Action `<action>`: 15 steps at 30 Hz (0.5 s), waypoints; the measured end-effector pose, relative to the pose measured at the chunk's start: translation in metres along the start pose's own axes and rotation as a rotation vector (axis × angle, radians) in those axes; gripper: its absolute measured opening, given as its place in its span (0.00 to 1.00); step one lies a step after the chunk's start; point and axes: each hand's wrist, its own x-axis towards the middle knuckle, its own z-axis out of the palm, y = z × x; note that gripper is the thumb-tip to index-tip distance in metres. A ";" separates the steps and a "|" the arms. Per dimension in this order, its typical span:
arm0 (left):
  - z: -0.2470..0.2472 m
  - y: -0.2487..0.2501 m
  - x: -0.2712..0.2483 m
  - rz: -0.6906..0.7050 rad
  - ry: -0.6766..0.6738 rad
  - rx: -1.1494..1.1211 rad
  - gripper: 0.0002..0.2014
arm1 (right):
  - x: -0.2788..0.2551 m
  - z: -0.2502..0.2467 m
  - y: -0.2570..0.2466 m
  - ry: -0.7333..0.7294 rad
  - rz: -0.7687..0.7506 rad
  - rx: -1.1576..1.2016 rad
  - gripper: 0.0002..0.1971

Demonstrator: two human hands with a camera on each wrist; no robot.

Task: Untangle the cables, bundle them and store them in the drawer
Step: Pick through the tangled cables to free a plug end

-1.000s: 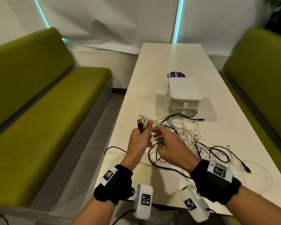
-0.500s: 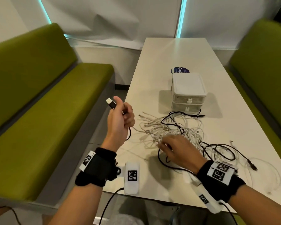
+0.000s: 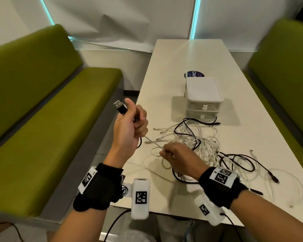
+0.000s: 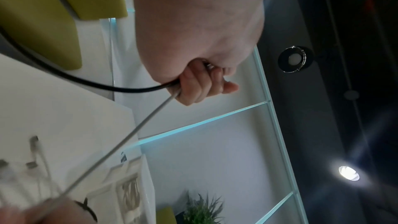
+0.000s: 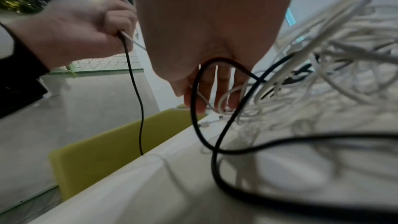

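My left hand is raised over the table's left edge and grips a black USB cable. Its plug sticks out above the thumb. The same fist also holds a white cable, which runs taut down to my right hand. The right hand pinches that white cable at the near left edge of the tangle of white and black cables. A black loop hangs in front of its fingers. Behind the tangle stands a small white two-drawer box with both drawers shut.
The long white table runs between two green benches, one on the left and one on the right. A round blue sticker lies behind the box. Loose cable ends trail toward the near right edge.
My left hand has pulled the black USB plug left and up, away from the tangle. My right hand has dropped to the pile and shifted left; a white cable now stretches between the hands.
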 end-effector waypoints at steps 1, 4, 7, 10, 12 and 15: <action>-0.001 0.002 0.001 0.014 0.016 0.003 0.27 | 0.000 -0.002 0.001 -0.019 0.010 -0.041 0.14; -0.001 0.001 -0.001 0.042 0.036 0.139 0.28 | -0.002 -0.007 0.005 -0.033 0.031 -0.076 0.15; -0.001 -0.017 -0.002 0.111 -0.062 0.678 0.21 | -0.005 -0.016 0.002 0.014 0.057 -0.042 0.19; 0.000 -0.042 -0.005 0.123 -0.261 1.171 0.09 | -0.004 -0.034 -0.009 0.090 0.076 0.068 0.15; 0.003 -0.052 -0.011 0.117 -0.308 1.313 0.09 | -0.004 -0.043 -0.015 0.127 0.081 0.157 0.09; 0.006 -0.052 -0.012 0.161 -0.275 1.399 0.07 | -0.007 -0.045 -0.014 0.149 0.108 0.263 0.09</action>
